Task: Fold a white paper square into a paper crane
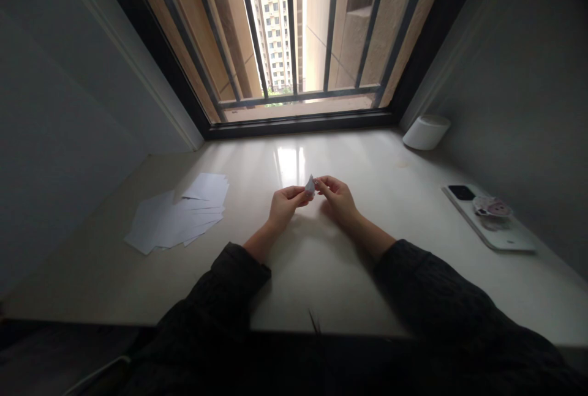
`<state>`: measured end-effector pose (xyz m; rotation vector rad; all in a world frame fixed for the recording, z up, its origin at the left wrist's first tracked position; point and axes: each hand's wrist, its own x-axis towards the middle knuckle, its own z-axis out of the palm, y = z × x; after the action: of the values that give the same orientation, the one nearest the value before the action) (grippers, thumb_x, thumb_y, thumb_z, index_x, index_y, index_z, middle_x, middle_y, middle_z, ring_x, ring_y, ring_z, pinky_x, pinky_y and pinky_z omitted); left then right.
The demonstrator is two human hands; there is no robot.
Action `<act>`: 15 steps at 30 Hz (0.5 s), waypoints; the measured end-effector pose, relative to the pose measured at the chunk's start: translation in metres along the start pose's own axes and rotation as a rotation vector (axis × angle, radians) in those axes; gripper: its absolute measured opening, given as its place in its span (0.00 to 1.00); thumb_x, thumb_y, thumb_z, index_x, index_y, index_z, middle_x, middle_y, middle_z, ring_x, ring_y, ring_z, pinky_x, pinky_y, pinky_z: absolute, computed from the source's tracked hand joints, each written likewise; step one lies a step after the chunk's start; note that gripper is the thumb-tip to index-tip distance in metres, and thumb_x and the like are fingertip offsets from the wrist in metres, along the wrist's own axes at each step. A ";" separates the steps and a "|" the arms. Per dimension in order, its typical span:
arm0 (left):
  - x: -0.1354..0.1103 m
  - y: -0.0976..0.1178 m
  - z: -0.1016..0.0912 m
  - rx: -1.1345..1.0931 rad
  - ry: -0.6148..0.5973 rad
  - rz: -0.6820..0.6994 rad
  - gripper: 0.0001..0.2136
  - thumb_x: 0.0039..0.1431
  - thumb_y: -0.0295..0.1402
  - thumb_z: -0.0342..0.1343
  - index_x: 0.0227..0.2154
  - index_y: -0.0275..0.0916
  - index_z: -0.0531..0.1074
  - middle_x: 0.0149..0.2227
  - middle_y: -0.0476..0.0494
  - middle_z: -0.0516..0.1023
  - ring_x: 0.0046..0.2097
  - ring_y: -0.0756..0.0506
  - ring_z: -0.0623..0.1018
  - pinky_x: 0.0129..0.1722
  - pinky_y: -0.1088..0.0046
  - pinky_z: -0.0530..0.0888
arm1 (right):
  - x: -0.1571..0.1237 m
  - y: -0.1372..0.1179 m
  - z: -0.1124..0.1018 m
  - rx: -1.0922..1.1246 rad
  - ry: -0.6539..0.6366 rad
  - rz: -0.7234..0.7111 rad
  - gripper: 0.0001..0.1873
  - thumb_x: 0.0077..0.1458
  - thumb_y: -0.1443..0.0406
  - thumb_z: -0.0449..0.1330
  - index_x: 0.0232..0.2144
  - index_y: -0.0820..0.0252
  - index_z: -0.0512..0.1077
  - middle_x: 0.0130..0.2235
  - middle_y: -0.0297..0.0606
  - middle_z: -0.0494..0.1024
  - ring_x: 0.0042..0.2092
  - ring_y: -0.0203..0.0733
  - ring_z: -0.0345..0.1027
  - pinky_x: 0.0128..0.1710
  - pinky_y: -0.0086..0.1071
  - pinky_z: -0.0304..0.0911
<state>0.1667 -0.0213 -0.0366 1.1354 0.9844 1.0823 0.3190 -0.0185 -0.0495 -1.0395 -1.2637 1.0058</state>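
Observation:
A small folded piece of white paper is held up between my two hands, over the middle of the pale sill top. My left hand pinches it from the left, with the thumb along its lower side. From the right, the fingertips of my right hand close on its edge. Its exact folded shape is too small to make out. Off to the left, apart from both hands, lies a loose, fanned pile of white paper sheets.
A barred window rises behind the pale sill top. At the back right stands a white cylindrical object. A white phone with a round grip on its back lies at the right, near the wall.

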 end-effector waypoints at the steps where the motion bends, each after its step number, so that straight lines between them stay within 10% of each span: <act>1: 0.000 0.000 0.000 -0.009 -0.002 -0.006 0.18 0.42 0.43 0.66 0.32 0.33 0.78 0.32 0.39 0.80 0.35 0.45 0.79 0.40 0.65 0.74 | 0.000 0.000 0.000 0.004 0.008 -0.006 0.16 0.49 0.50 0.61 0.27 0.57 0.73 0.29 0.34 0.75 0.32 0.39 0.67 0.34 0.33 0.63; 15: 0.003 -0.001 0.001 -0.097 0.062 0.010 0.17 0.40 0.40 0.68 0.31 0.34 0.78 0.31 0.41 0.80 0.34 0.46 0.79 0.43 0.64 0.74 | -0.003 -0.004 0.000 -0.064 0.078 -0.050 0.14 0.49 0.52 0.61 0.28 0.57 0.73 0.31 0.35 0.76 0.35 0.40 0.69 0.37 0.35 0.63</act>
<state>0.1682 -0.0187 -0.0371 1.0344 0.9649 1.1672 0.3187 -0.0223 -0.0466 -1.0807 -1.2591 0.8838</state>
